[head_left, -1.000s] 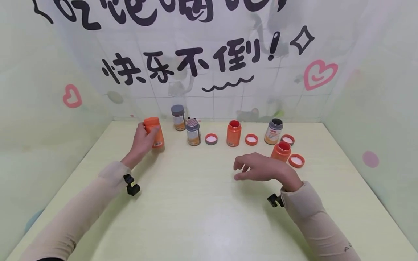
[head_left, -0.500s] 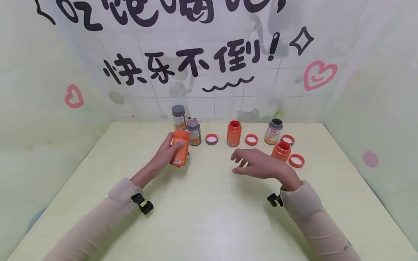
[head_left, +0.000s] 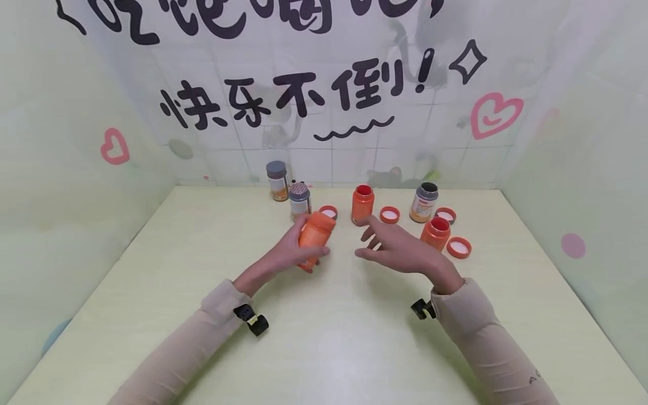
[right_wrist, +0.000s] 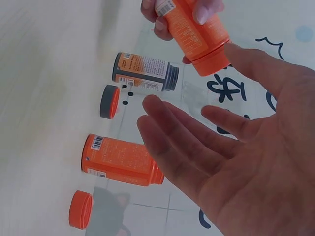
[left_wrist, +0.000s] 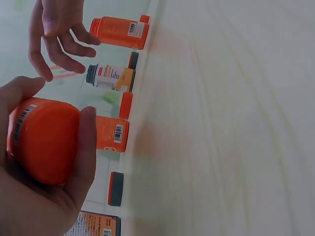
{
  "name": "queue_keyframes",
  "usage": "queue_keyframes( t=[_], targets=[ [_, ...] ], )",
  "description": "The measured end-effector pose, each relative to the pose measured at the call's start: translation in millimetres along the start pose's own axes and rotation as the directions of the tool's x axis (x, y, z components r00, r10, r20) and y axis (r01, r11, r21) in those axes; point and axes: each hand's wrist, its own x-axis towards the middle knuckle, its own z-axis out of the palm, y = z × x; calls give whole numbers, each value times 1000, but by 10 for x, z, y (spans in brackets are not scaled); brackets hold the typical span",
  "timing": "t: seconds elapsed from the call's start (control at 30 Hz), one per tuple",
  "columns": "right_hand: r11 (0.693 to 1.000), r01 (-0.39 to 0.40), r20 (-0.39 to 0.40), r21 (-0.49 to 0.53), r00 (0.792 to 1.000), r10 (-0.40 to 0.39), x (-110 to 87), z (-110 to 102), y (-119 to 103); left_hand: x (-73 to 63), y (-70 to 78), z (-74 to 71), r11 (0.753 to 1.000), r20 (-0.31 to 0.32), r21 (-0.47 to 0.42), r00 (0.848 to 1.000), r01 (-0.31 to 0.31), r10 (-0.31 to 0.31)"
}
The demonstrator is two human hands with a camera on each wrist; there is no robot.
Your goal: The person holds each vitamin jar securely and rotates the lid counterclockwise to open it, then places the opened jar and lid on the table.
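My left hand (head_left: 286, 247) grips an orange bottle (head_left: 316, 233), its orange cap on and tilted to the right, above the table. The left wrist view shows the bottle's base (left_wrist: 51, 142) between thumb and fingers. Facing it, my right hand (head_left: 400, 247) hovers with fingers loosely bent and holds nothing. In the right wrist view its palm (right_wrist: 275, 162) faces the capped end of the bottle. Just behind the right fingertips stands an uncapped orange bottle (head_left: 362, 202). A grey bottle (head_left: 300, 197) with a patterned seal on its mouth stands behind the left hand.
A capped grey bottle (head_left: 277, 181) stands at the back left. On the right are an uncapped grey bottle (head_left: 423, 202) and another uncapped orange bottle (head_left: 436, 232). Several upturned caps lie about, including a grey-red cap (head_left: 331, 211) and an orange cap (head_left: 459, 247). Walls enclose the table (head_left: 324, 337).
My left hand has carried the orange bottle from the back left toward the middle, and the bottle now tilts right. My right hand has shifted slightly up, its fingers spread a little more.
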Motion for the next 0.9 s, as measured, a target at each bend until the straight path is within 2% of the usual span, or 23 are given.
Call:
queue_keyframes(
  t=[0.23, 0.57, 0.9],
  targets=[
    [1000, -6, -64, 9, 998, 6, 54, 46, -11, -34, 0, 119, 999, 120, -8, 992, 35, -34],
    [1000, -28, -66, 3, 997, 28, 100, 105, -41, -59, -43, 199, 998, 157, -25, 986, 53, -49],
    [996, -86, -45, -19, 995, 85, 152, 258, -17, -74, -77, 249, 992, 183, 125, 983, -29, 5]
  ],
)
